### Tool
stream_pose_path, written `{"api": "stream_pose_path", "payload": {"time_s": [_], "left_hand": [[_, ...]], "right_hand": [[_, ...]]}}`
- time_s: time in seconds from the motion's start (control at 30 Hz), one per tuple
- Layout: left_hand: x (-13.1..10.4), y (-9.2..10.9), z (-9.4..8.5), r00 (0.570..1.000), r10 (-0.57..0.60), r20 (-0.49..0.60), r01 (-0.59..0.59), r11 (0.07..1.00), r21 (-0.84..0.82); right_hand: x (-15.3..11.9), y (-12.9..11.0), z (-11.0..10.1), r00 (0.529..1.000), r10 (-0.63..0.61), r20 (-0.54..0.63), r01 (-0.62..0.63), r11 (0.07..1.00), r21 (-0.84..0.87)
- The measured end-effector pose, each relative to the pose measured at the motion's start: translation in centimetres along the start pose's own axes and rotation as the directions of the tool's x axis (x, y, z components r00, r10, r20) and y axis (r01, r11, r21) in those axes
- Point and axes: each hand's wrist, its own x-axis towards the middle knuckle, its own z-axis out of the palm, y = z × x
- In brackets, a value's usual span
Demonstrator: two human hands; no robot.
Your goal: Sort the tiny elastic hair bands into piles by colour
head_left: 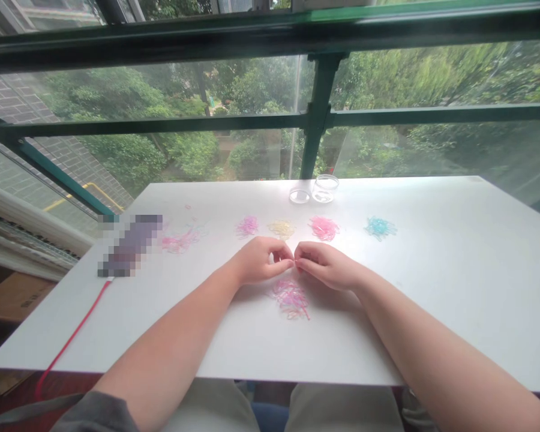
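My left hand [263, 259] and my right hand [324, 264] meet fingertip to fingertip over the white table [454, 288]. Both are pinched closed; whatever lies between the fingertips is too small to name. Just below them is a mixed pile of thin pink and purple bands [291, 298]. Beyond my hands, separate small piles form a row: purple-pink bands [247, 226], yellow bands [281, 228], pink bands [324, 228] and blue bands [380, 227].
A clear round container [325, 189] stands at the far edge beside a clear lid [299, 195]. Loose pink and bluish bands [180, 239] lie at left, near a blurred-out dark object [132, 246] with a red cable [78, 330]. A green railing [184, 125] runs behind the table.
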Motion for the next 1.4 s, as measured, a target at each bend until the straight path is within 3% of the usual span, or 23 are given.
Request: {"api": "stream_pose_path", "payload": {"time_s": [0.3,0.43,0.83,1.1,1.4], "left_hand": [[-0.08,-0.29,-0.15,0.995,0.048,-0.085,-0.050,0.999,-0.018],[-0.07,-0.18,-0.14,0.984,0.066,-0.165,-0.069,0.998,-0.014],[0.03,-0.38,0.18,0.882,0.284,-0.376,-0.306,0.952,0.001],[0.01,-0.44,0.21,0.870,0.312,-0.381,-0.335,0.942,0.006],[-0.17,-0.51,0.06,0.906,0.274,-0.324,-0.288,0.958,0.004]], "right_hand": [[0.07,0.14,0.16,1.000,-0.030,-0.006,0.030,0.999,0.033],[0.12,0.11,0.32,0.992,-0.075,-0.099,0.080,0.996,0.039],[-0.05,-0.28,0.46,0.913,-0.205,-0.353,0.247,0.966,0.077],[-0.10,-0.52,0.48,0.910,-0.212,-0.357,0.268,0.957,0.113],[0.02,-0.37,0.82,0.920,-0.187,-0.345,0.254,0.954,0.159]]}}
